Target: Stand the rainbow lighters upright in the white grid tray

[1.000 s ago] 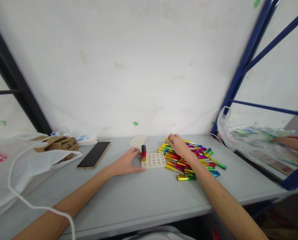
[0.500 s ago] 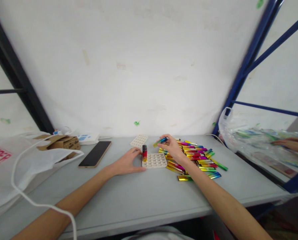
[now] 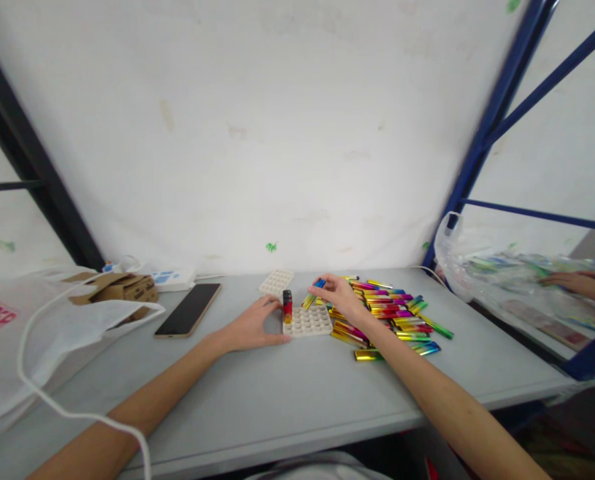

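My left hand [image 3: 254,325] grips the left end of a white tray [image 3: 317,325] with rows of small holes, thumb at the near corner and fingers at the far side. One or more red-and-yellow lighters [image 3: 288,310] with black tops stand upright in the tray's left end; I cannot tell how many. Pinched in my right hand [image 3: 342,297] is a blue-and-yellow lighter [image 3: 314,294], tilted, its yellow end low over the tray's far edge. To the right lies a loose heap of shiny multicoloured lighters [image 3: 387,310], partly hidden behind my right hand and forearm.
A second white holed tray [image 3: 276,283] lies by the wall. Left are a phone [image 3: 190,311], a cardboard box [image 3: 127,293], a plastic bag [image 3: 52,333] and a white cable [image 3: 72,415]. Beyond the blue frame [image 3: 470,167], another person's hands [image 3: 584,285] touch clear plastic bags.
My right hand has brought the blue-and-yellow lighter slightly left and down, and it now points more steeply toward the tray. My left hand stays at the tray.
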`<act>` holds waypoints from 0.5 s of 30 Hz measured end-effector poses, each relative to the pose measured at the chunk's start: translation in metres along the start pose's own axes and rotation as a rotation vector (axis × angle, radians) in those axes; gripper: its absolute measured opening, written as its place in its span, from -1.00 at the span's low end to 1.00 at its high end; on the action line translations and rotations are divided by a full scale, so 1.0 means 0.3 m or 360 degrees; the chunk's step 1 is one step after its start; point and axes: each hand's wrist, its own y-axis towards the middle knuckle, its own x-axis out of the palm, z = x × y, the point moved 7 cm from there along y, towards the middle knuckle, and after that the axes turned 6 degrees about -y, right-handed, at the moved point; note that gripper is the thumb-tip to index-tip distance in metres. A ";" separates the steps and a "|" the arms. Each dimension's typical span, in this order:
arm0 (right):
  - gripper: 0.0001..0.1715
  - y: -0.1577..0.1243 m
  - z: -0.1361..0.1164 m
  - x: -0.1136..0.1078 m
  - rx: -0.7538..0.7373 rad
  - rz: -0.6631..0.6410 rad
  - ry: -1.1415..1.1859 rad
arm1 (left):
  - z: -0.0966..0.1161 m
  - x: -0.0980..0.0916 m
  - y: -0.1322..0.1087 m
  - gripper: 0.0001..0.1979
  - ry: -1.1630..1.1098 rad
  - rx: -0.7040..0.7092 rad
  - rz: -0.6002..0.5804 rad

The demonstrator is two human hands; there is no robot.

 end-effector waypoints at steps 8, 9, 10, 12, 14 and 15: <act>-0.32 0.000 0.011 0.025 -0.0010 -0.0080 -0.0137 | 0.004 -0.006 -0.002 -0.36 -0.0046 -0.0004 0.0031; -0.32 -0.005 0.015 0.032 0.0026 -0.0109 -0.0091 | 0.004 -0.006 -0.002 -0.35 -0.0045 -0.0001 0.0032; -0.34 -0.011 0.017 0.041 0.0065 -0.0148 -0.0030 | 0.003 -0.005 -0.002 -0.35 -0.0044 0.0002 0.0031; -0.40 -0.025 0.019 0.062 0.0151 -0.0237 0.0106 | 0.000 -0.002 -0.002 -0.33 -0.0042 0.0001 0.0020; -0.44 -0.038 0.018 0.079 0.0230 -0.0298 0.0174 | -0.003 0.000 -0.002 -0.32 -0.0040 -0.0002 0.0015; -0.45 -0.042 0.016 0.084 0.0247 -0.0301 0.0160 | -0.004 0.000 -0.003 -0.33 -0.0037 -0.0002 0.0016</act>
